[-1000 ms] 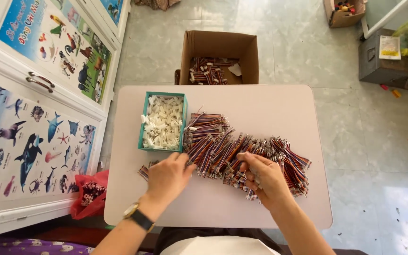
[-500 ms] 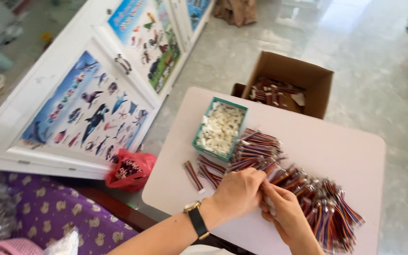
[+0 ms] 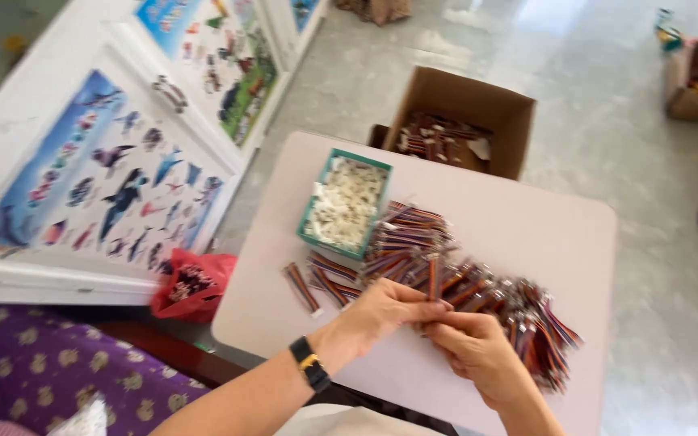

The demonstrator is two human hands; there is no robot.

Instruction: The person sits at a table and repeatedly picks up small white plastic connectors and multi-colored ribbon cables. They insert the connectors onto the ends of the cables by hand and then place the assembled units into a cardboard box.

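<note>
Striped wire bundles [image 3: 446, 278] blur together; left hand [image 3: 381, 315] and right hand [image 3: 474, 347] pinch one, grip partly hidden.

- A home used for piecework: tiled floor [image 3: 607, 121], white cupboard [image 3: 82, 161] with animal posters.
- Small table [image 3: 527, 234] heaped with wire bundles [image 3: 446, 274]; cardboard box [image 3: 462, 113] beside it.

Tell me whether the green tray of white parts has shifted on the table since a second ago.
No. The green tray sits at the same table edge, beside the wire bundles; only the camera turned.
</note>
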